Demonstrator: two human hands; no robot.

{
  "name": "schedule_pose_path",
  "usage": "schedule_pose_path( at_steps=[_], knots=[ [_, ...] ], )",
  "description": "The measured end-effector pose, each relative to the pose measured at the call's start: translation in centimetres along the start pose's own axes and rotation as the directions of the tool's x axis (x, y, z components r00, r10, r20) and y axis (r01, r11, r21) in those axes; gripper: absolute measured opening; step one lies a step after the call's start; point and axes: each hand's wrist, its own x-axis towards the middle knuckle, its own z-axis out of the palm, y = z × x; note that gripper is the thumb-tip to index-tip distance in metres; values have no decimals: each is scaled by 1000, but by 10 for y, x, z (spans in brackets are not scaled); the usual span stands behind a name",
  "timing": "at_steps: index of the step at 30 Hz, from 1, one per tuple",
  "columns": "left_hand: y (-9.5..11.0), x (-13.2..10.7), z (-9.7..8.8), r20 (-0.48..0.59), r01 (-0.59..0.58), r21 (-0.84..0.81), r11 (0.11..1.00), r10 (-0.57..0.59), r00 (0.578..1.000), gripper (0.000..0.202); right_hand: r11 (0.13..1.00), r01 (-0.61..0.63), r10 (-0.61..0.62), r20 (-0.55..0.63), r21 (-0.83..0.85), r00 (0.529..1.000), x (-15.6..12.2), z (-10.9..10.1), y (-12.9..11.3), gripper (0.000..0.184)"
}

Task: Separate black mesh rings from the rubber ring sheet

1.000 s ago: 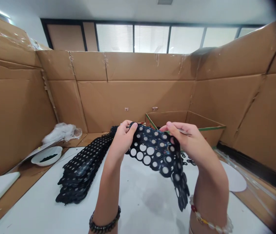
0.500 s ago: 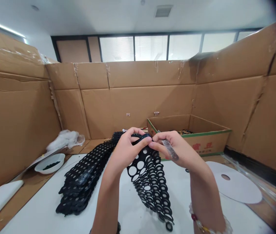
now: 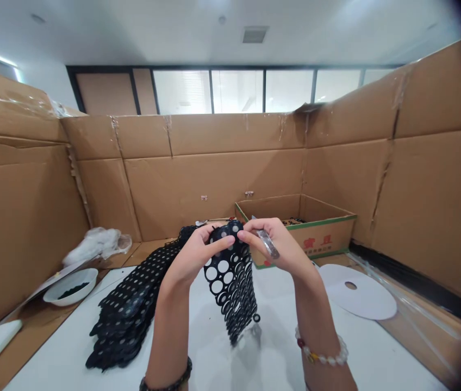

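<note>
**Head view: I pinch the black strip [image 3: 226,277] up high**

My left hand [image 3: 192,260] holds the top of the strip up in the air, over the white table [image 3: 273,364]. The strip is full of round holes and hangs straight down. My left fingers [image 3: 210,233] are shut tight on it. My right hand [image 3: 279,244] is just beside it. Its fingers [image 3: 250,234] are close together and hold a thin shiny metal tool [image 3: 268,244]. One fingertip is very near the strip, but I cannot tell if it touches. To do this well, I think I should keep my pinch firm and near the top, so the strip hangs free and does not twist. Small, slow moves with the tool look safest, since the thin rings could bend. A big stack of black strips [image 3: 126,309] lies on the table to my left, and a cardboard box [image 3: 320,241] stands past my right hand.
</note>
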Motion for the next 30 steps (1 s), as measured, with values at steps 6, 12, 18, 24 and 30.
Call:
schedule_pose_path(
  at_steps=[6,12,18,24,30],
  knots=[
    [2,-3,-2,-151,-80,16,997,81,985,23,999,-27,23,-198,-17,980,-8,-2,-6,56],
    [5,-9,-3,-219,-127,-40,991,115,969,28,980,32,-19,-68,198,997,-25,1,-17,79],
    [11,-15,0,-247,-142,-124,982,108,963,27,990,55,-48,-60,126,997,-25,18,-23,42],
    [19,-25,0,-279,-155,-211,965,93,956,37,964,221,-216,-49,146,975,-31,21,-32,26],
    [26,-35,3,-270,-197,-265,944,123,955,33,827,545,-562,-165,-138,811,-34,27,-41,3]
  ],
)
